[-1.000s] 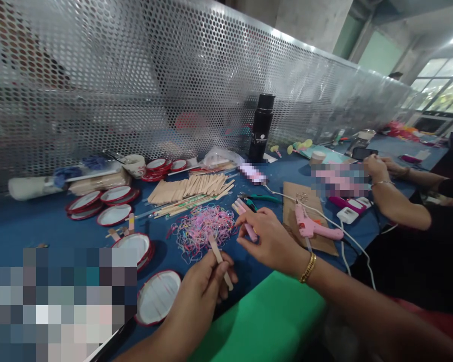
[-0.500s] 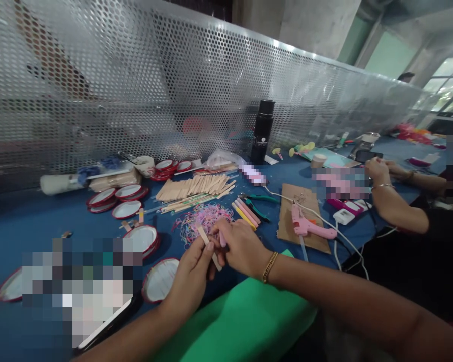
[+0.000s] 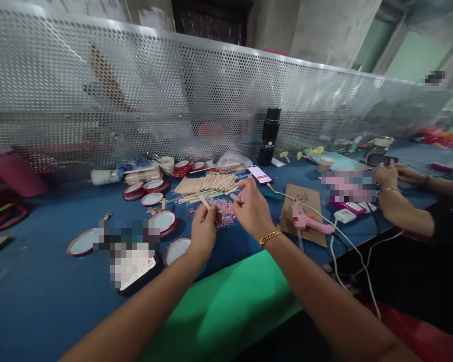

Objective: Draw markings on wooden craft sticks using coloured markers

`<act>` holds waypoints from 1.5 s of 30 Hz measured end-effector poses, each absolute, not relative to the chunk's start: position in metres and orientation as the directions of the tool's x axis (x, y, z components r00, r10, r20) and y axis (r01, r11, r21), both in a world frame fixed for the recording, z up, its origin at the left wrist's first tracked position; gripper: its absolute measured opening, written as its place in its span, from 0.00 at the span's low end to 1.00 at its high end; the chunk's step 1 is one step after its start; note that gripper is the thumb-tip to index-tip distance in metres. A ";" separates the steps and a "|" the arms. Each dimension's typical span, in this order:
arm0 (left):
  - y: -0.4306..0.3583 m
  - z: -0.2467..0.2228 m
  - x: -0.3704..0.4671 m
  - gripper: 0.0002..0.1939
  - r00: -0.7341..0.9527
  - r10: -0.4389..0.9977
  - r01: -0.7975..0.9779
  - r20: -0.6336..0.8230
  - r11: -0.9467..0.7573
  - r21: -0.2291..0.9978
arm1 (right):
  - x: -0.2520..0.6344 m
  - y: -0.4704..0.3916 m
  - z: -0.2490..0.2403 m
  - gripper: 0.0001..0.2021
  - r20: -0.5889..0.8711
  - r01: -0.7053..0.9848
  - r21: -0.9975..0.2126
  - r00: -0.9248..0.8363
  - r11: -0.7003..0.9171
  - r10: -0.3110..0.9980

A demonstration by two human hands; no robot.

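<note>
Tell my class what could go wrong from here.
The tangled strands lie close to the left hand and might catch on the wooden stick it holds. A white cable droops past the edge of the table; a snag could drag it. The pink glue gun rests on a brown sheet and might scorch it if hot, though heat doesn't show.

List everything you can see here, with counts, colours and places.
Table: 1, blue, under supplies
Perforated panel: 1, silver, behind table
Bottle: 1, black, near panel
Flat wooden sticks: many, tan, centre
Tangled bands: many, mostly pink-purple, nearer than sticks
Rimmed lids: several, red and white, left
Lit phones: 2, pale screens, left foreground and right of sticks
Cardboard: 1, brown, right
Glue gun: 1, pink, on cardboard
Smooth material: 1, green, front edge
Co-worker's hands: 2, right, by dark device
Left hand: 1, bare, holding pale stick
Right hand: 1, gold bracelet, holding pink pen-like item
</note>
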State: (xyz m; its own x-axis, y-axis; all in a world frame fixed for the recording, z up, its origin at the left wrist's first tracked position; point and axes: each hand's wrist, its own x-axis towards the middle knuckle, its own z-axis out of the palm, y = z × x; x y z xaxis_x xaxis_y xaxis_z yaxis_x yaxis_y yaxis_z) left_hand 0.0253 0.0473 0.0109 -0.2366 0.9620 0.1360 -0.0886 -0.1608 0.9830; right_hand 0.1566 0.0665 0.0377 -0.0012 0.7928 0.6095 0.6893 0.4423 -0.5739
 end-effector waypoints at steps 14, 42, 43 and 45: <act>0.038 0.002 0.027 0.13 -0.070 0.987 -0.142 0.145 -0.154 0.978 | 0.147 0.053 -0.004 0.14 0.655 0.583 -0.606 -0.020 0.541 0.755; 0.047 0.003 0.012 0.13 0.039 0.999 -0.389 -0.034 0.047 0.920 | 0.173 0.018 0.005 0.01 0.605 0.280 -0.746 -0.098 0.605 0.791; 0.046 0.003 0.012 0.12 0.040 0.999 -0.384 -0.031 0.045 0.922 | 0.172 0.018 0.005 0.01 0.602 0.280 -0.747 -0.100 0.603 0.792; 0.046 0.004 0.013 0.12 0.044 0.999 -0.370 -0.024 0.039 0.928 | 0.172 0.019 0.005 0.02 0.594 0.276 -0.754 -0.100 0.595 0.798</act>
